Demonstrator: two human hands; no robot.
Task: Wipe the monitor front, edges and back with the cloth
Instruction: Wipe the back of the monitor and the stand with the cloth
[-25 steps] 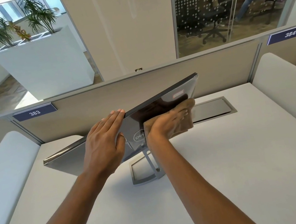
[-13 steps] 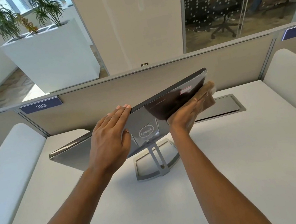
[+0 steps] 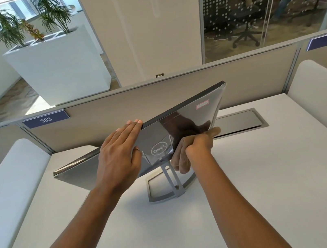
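The right hand (image 3: 199, 147) has its grip closed on a crumpled tan cloth (image 3: 182, 159), pressed against the glossy dark-grey back of the flat monitor (image 3: 189, 117), just right of the round logo. The left hand (image 3: 119, 158) lies flat and open on that back left of the logo, fingertips (image 3: 134, 123) hooked over the monitor's top edge. The monitor is tilted back-side up on its grey metal stand (image 3: 172, 181), which rests on the white table (image 3: 252, 174).
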